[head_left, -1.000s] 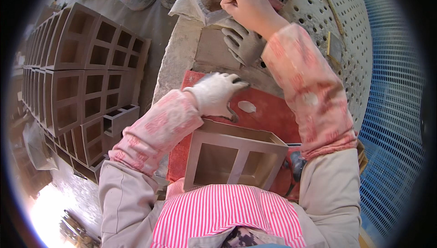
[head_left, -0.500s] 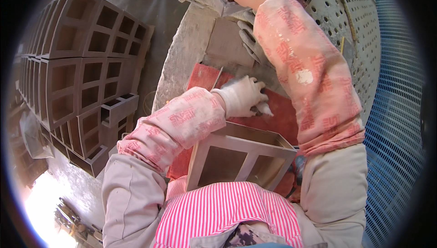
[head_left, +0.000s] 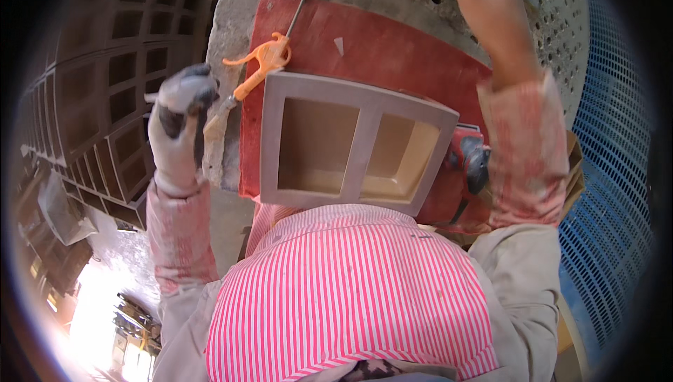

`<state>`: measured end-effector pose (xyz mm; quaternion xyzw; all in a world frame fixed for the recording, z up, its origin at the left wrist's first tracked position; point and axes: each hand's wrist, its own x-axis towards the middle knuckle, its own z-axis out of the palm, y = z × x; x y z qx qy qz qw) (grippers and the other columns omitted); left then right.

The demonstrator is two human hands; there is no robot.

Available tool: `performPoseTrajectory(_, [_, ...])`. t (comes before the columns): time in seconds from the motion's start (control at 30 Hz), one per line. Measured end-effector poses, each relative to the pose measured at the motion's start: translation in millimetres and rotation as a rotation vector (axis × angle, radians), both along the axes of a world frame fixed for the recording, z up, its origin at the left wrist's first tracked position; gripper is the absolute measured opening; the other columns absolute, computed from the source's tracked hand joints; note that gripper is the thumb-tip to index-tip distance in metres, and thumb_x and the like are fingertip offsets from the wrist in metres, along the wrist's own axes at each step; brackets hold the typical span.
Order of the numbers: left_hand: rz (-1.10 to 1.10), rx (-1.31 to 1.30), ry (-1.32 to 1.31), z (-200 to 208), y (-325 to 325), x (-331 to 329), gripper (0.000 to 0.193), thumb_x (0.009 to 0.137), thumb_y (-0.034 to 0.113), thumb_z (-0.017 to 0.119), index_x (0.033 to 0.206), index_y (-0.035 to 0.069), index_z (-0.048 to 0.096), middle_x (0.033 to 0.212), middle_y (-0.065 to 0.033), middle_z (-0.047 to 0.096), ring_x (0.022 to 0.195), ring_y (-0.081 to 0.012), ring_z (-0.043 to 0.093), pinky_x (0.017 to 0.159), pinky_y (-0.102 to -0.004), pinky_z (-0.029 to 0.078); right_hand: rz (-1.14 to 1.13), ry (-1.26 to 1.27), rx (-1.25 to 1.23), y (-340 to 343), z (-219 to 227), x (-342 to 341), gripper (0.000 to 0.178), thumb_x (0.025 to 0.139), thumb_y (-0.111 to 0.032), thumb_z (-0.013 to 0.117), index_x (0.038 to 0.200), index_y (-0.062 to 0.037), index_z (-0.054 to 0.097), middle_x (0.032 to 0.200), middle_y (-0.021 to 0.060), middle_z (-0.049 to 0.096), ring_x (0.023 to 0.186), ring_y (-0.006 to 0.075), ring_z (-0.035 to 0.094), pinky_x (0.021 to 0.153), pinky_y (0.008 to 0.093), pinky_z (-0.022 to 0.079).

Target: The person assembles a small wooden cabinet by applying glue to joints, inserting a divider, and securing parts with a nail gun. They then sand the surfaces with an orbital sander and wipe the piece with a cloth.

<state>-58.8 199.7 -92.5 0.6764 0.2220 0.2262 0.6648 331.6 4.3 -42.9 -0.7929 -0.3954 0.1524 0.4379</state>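
My left hand (head_left: pixel 184 101), in a white glove with dark patches, is raised left of the work surface. Its fingers are curled, and a small pale tip juts from them; I cannot make out what it is. My right hand (head_left: pixel 480 3) is bare and smeared by motion at the upper right, above the perforated slab. Between my arms, a grey-brown box (head_left: pixel 359 151) with two rectangular openings lies against my striped apron, openings facing up. An orange air blow gun (head_left: pixel 270 56) with a thin metal nozzle rests beside its upper left corner, close to my left hand.
Beneath the box lies a red mat (head_left: pixel 392 35) with a small pale scrap (head_left: pixel 339 46) on it. A dark rounded object (head_left: pixel 475 165) sits right of the box. Stacked compartment boxes (head_left: pixel 91 94) stand at left. Blue perforated sheeting (head_left: pixel 610 193) runs along the right.
My left hand has moved left, off the red mat. My right hand has come back toward me and right from the far end. The box now shows fully, lying flatter, and the blow gun is uncovered.
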Motion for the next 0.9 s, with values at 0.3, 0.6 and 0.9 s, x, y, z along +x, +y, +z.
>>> performPoseTrajectory(0.3, [0.066,-0.241,0.260,56,-165,-96,0.065,0.078,-0.026,0.040,0.133,-0.004,0.065,0.138,-0.0146,0.064,0.117,-0.0214,0.070,0.102,-0.0319,0.056,0.173,0.473,-0.035,-163,-17,-170,0.005,0.103,-0.006,0.068,0.103,-0.0009,0.066,0.092,0.0000,0.066,0.085,0.0075,0.058,0.078,0.0254,0.049])
performPoseTrajectory(0.6, [-0.084,-0.201,0.607,53,-234,-99,0.056,0.087,-0.010,0.067,0.141,0.000,0.063,0.126,-0.0192,0.070,0.113,-0.0308,0.074,0.101,-0.0385,0.058,0.344,0.395,0.038,-184,-36,-232,0.005,0.102,-0.003,0.069,0.102,-0.0015,0.064,0.111,0.0101,0.070,0.081,0.0124,0.061,0.071,0.0266,0.050])
performPoseTrajectory(0.9, [-0.044,-0.091,0.661,40,-253,-90,0.047,0.094,0.007,0.071,0.140,-0.001,0.064,0.124,-0.0246,0.073,0.116,-0.0398,0.073,0.101,-0.0435,0.057,0.373,0.263,0.069,-181,-42,-238,0.007,0.097,-0.001,0.071,0.098,-0.0037,0.065,0.105,0.0118,0.071,0.079,0.0212,0.069,0.068,0.0312,0.055])
